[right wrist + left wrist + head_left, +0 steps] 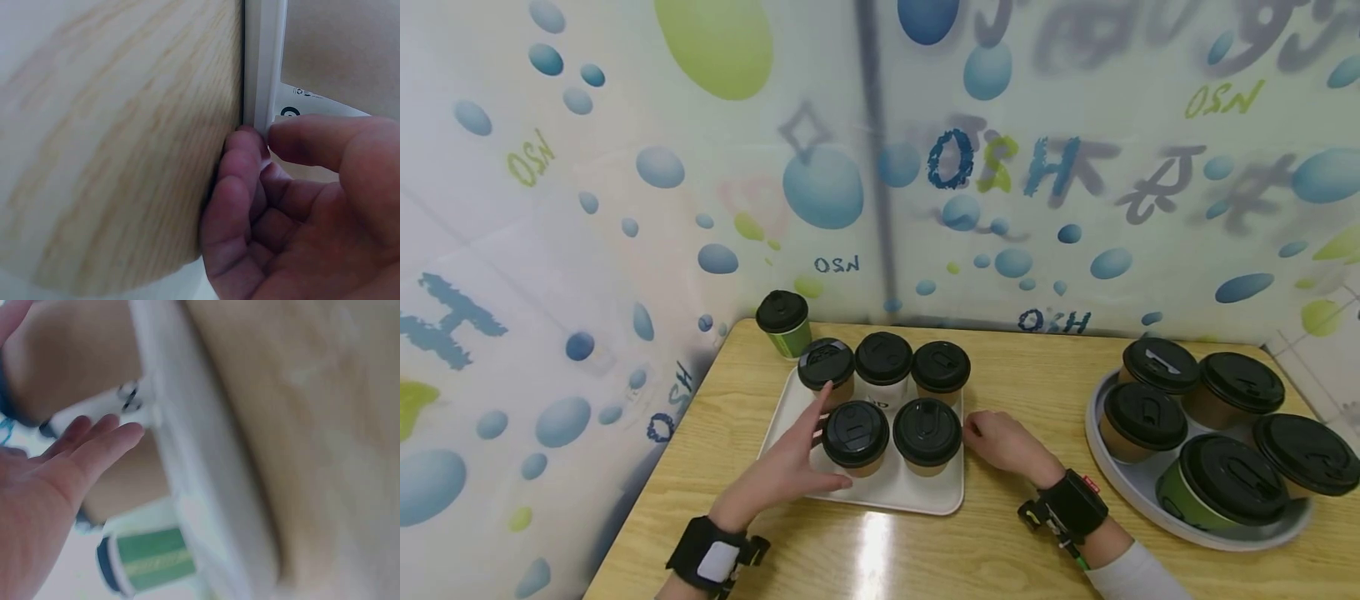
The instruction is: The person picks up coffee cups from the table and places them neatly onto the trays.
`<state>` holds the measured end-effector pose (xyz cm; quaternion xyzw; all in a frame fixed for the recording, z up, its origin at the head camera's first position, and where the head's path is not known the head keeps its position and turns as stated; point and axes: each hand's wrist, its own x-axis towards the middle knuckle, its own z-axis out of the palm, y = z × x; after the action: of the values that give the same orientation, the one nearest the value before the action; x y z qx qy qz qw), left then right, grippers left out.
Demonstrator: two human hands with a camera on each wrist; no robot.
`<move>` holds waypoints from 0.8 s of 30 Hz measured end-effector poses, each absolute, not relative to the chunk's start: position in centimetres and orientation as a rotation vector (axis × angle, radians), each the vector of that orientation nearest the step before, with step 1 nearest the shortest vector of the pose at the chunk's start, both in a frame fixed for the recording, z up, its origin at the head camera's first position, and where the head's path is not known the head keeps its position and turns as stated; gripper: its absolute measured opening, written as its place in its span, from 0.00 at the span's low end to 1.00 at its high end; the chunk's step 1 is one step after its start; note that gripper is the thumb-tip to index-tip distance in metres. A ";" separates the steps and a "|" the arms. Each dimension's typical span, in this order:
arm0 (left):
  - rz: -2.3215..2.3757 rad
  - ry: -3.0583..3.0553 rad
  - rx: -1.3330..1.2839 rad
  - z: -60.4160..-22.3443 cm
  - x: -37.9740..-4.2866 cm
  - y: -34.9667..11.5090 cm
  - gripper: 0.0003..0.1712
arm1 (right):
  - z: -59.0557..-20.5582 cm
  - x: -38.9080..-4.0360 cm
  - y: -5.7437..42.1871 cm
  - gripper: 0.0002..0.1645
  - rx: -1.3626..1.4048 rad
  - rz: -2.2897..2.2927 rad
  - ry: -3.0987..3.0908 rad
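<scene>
A white rectangular tray carries several lidded paper coffee cups. At its front left stands a brown cup with a black lid; my left hand is beside it, thumb and fingers spread. The left wrist view shows that hand's fingers straight, in front of the cups' sides. My right hand grips the tray's right rim. Seen from the right wrist, the thumb lies on the rim and the curled fingers are at its underside. Another black-lidded cup stands front right on the tray.
A green cup stands behind the tray's back left corner, near the patterned curtain. To the right, a round grey tray holds several more lidded cups, one of them green. Both trays are on a wooden table.
</scene>
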<state>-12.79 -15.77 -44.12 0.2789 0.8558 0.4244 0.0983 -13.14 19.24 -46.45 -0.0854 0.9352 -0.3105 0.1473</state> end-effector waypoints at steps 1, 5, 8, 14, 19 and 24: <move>1.257 2.529 0.836 -43.7 -12.7 -16.3 0.73 | -46.4 -13.1 19.3 0.13 -0.248 -0.894 2.692; 1.219 2.619 0.903 -42.0 -13.0 -18.1 0.59 | -46.4 -13.1 19.4 0.12 -0.240 -0.882 2.698; 1.193 2.743 0.938 -41.0 -13.6 -18.9 0.45 | -46.4 -13.1 19.4 0.12 -0.230 -0.881 2.696; 1.241 3.012 0.939 -40.0 -15.2 -19.1 0.22 | -46.3 -13.0 19.3 0.12 -0.234 -0.908 2.681; 1.378 3.222 0.941 -39.6 -17.4 -19.1 0.08 | -46.4 -13.0 19.2 0.12 -0.236 -0.903 2.691; 1.487 3.347 0.845 -39.8 -20.1 -19.5 0.02 | -46.5 -13.0 19.2 0.12 -0.242 -0.906 2.692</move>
<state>-20.15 -19.47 -39.79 0.2142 0.8484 0.3770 -0.3037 -13.01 19.16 -46.46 -0.0838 0.9344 -0.3144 0.1452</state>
